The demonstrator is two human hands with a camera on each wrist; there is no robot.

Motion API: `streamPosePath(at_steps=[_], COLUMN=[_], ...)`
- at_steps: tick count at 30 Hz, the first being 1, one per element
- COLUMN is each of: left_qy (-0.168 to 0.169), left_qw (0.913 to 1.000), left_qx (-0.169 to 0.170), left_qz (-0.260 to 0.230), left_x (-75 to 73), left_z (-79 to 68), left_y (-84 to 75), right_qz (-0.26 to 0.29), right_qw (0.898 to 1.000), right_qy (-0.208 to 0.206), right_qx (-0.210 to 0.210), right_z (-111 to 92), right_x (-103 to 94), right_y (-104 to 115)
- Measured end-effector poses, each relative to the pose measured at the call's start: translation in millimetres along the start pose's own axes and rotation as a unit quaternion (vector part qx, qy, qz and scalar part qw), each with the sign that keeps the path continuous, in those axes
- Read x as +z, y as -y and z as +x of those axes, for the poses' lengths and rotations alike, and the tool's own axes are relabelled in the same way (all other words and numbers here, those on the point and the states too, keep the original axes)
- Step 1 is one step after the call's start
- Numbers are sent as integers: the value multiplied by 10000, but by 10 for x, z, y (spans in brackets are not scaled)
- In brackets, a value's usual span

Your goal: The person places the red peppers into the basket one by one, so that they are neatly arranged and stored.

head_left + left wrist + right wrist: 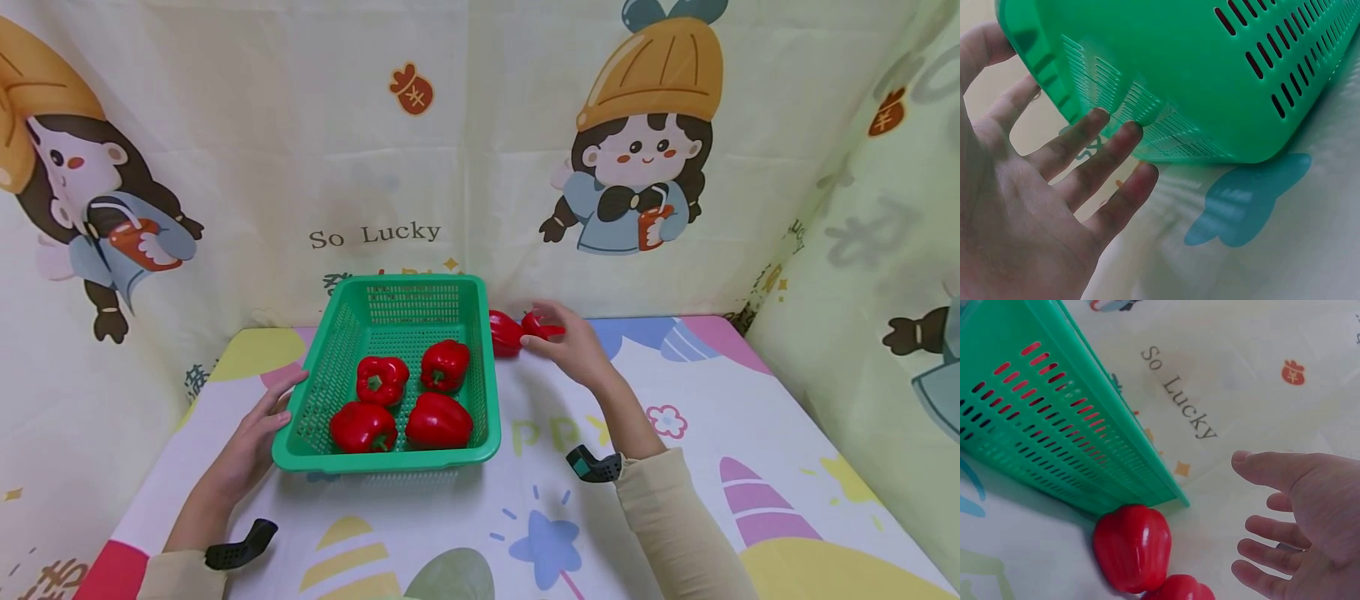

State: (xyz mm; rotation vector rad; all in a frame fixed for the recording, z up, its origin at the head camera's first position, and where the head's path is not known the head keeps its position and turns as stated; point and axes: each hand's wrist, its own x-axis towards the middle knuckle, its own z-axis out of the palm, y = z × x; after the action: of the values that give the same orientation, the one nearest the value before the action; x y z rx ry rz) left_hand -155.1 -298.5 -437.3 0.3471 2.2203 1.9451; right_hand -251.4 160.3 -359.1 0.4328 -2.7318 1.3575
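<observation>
A green slatted plastic basket [492, 408] stands on the table with several red bell peppers [439, 421] inside. At its left rim is my left hand [253, 442], fingers extended along the outer wall. The left wrist view shows that hand's fingers [1116, 153] spread and lightly bent beside the basket. Right of the basket lie two more red peppers, one whole bell pepper [1132, 549] against its wall and a second pepper [1184, 590] close by. Over this second pepper my right hand [568, 340] hovers, thumb and fingers apart and holding nothing in the right wrist view.
A printed cloth [720, 400] covers the table. Behind it hangs a cream backdrop [510, 167] with cartoon figures, close to the basket's far end. Another printed sheet [847, 275] borders the right side. Each wrist wears a black band [595, 465].
</observation>
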Motion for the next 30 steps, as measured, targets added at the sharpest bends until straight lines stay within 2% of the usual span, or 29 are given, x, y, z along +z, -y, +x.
streamPosePath(at_steps=[4,30], left_qy=[-47,72], left_qw=[10000,9997], left_qx=[-52,160], left_qz=[-2,-164], left_x=[0,9], left_z=[2,-9], left_y=[-3,-12], right_qz=[2,65], right_qw=[10000,9993], right_qy=[-54,-155], right_qx=[84,329], right_z=[3,-3], right_x=[-6,-43], right_y=[-29,-122])
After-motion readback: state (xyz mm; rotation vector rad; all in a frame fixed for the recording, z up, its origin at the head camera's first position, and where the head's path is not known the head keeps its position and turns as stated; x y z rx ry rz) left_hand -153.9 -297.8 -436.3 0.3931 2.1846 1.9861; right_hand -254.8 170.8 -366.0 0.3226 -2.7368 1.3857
